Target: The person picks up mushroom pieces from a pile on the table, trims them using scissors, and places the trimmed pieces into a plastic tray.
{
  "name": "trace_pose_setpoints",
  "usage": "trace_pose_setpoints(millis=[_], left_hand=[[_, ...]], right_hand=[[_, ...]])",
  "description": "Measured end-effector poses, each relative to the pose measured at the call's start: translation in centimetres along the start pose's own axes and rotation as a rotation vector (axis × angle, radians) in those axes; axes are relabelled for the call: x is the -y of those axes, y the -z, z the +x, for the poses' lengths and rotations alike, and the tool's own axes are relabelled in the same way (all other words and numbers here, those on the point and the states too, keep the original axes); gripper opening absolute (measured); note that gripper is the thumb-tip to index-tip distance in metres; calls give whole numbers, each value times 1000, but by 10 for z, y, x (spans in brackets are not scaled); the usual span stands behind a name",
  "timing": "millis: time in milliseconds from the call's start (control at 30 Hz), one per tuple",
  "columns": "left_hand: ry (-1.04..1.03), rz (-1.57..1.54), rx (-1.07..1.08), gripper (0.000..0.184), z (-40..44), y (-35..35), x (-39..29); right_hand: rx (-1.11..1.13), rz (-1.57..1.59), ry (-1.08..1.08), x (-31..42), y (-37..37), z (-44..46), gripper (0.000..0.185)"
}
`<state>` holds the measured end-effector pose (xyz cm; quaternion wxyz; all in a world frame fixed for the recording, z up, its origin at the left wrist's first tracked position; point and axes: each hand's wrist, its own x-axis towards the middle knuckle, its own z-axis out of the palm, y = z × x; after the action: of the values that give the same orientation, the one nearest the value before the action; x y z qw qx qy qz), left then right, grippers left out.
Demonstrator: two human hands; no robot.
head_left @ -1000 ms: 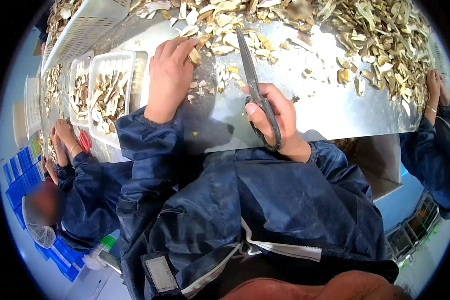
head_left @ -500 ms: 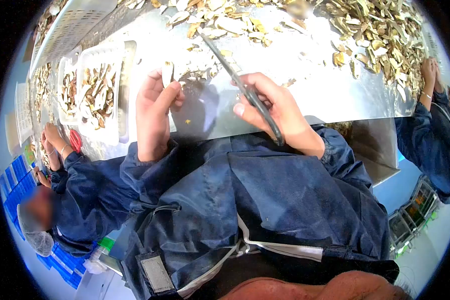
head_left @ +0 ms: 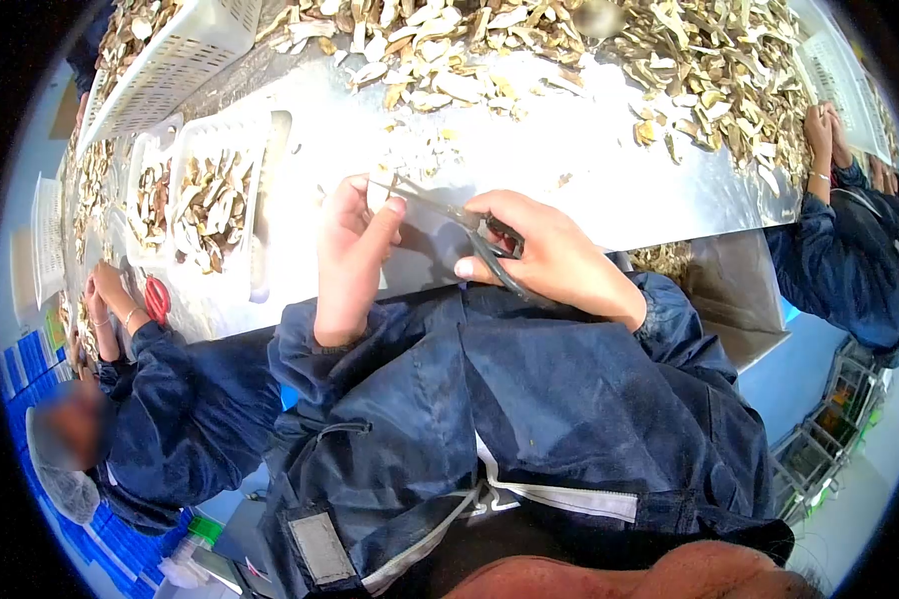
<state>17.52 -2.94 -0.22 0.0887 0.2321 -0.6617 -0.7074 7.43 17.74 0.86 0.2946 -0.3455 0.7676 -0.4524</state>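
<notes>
My left hand (head_left: 355, 260) is raised over the steel table, thumb and fingers pinched round a pale mushroom slice (head_left: 377, 196) that is mostly hidden. My right hand (head_left: 549, 245) grips dark-handled scissors (head_left: 489, 258) by the loops. The blades point left and reach the fingertips of my left hand, at the slice. Whether they touch it I cannot tell. Small mushroom scraps (head_left: 420, 150) lie on the table just beyond my hands.
Dried mushroom slices (head_left: 709, 70) are heaped at the back and right. At left stand a white tray (head_left: 258, 200) of slices and a perforated white basket (head_left: 160, 90). Red-handled scissors (head_left: 157, 299) lie near a co-worker's hands (head_left: 110, 290). Another person's hands (head_left: 825, 140) are at right.
My right hand has turned the scissors, so their blades now point left to my left hand. My left hand has tilted the slice, which stood upright before. The view has shifted slightly.
</notes>
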Motion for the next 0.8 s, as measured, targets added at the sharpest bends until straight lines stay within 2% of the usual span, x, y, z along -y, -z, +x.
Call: trace_pose_setpoints(millis=[33,267,367,500,567,700,800], left_hand=[[-58,45,2,19,0,-1,3],[-50,251,89,19,-5,4,0],[13,218,121,22,-1,6,1],[204,108,160,24,7,11,5],[259,69,155,27,11,10,5],[224,9,137,37,26,17,-13],[80,-50,-98,28,61,19,-29]], right_hand=[[11,-5,4,1,-1,0,57],[19,-5,19,-5,-8,2,46],[45,-3,7,-9,-7,3,42],[97,-20,-5,-13,3,4,39],[75,129,-21,-25,1,5,37],[-6,307,5,-43,-3,9,34],[9,626,-223,-37,4,15,33]])
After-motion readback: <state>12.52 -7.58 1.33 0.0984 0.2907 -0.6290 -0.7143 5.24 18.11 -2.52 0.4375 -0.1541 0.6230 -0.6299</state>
